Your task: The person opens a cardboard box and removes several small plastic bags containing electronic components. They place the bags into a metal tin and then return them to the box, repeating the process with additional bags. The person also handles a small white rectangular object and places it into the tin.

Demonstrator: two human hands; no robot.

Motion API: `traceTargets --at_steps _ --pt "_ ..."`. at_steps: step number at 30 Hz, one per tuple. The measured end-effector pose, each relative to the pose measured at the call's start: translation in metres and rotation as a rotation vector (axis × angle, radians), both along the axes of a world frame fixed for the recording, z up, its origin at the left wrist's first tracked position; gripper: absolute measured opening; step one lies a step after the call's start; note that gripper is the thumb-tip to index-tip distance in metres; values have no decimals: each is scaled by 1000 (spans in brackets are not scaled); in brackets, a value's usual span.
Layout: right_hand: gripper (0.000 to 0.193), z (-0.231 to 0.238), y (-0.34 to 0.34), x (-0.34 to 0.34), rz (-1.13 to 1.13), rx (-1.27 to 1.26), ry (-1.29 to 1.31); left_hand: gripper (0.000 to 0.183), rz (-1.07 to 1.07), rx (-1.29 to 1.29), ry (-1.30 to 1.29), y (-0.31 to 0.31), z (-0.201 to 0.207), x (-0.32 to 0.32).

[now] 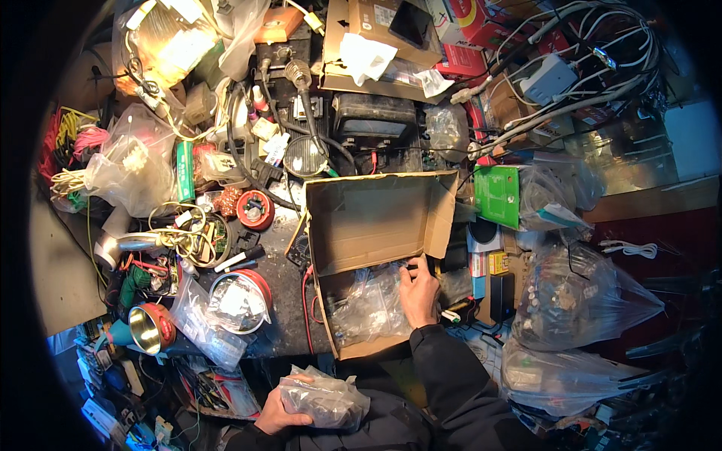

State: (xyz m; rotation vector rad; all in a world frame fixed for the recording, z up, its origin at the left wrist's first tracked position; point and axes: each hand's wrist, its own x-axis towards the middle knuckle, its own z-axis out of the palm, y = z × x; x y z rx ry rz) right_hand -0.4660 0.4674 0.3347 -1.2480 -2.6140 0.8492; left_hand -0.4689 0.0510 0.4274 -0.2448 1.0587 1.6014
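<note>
Low in the middle, near my lap, my left hand (284, 412) grips a clear plastic bag (328, 401) packed with small parts I cannot make out. An opened cardboard box (370, 222) lies at the bench's front edge, its lid raised on the far side. My right hand (420, 295) reaches to the box's right side, thumb and fingers closed at its edge by the lid's side flap; the exact contact is partly hidden. Inside the box are crumpled clear bags (372, 304) of small items, beside that hand.
Left of the box stand a round tin (239, 301) and a red-gold tin (152, 328). A dark device (374, 120) sits behind the lid. Large filled plastic bags (579, 293) crowd the right, with a green board (496, 195) and tangled cables (587, 83).
</note>
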Motion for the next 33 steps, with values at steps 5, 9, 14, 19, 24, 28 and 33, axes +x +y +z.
traceTargets --at_steps 5,9,14,19,24,28,33 --pt "33 5 -11 12 -16 -103 200 99 1 5 5 -4 0 -1" --pt "40 11 -25 20 147 38 60 99 7 11 5 -6 -1 -1" --pt "37 11 -55 -2 173 -35 102 100 22 19 -15 -5 -2 0" --pt "32 -16 -68 -33 146 78 -43 100 24 8 -18 -7 2 0" --pt "22 -12 -57 -16 23 -312 140 98 70 22 -38 -14 1 4" --pt "25 -4 -50 -15 -21 -225 227 96 98 69 -71 -14 -6 3" --pt "36 -22 -67 -35 101 28 57 96 38 34 -29 -13 -3 1"
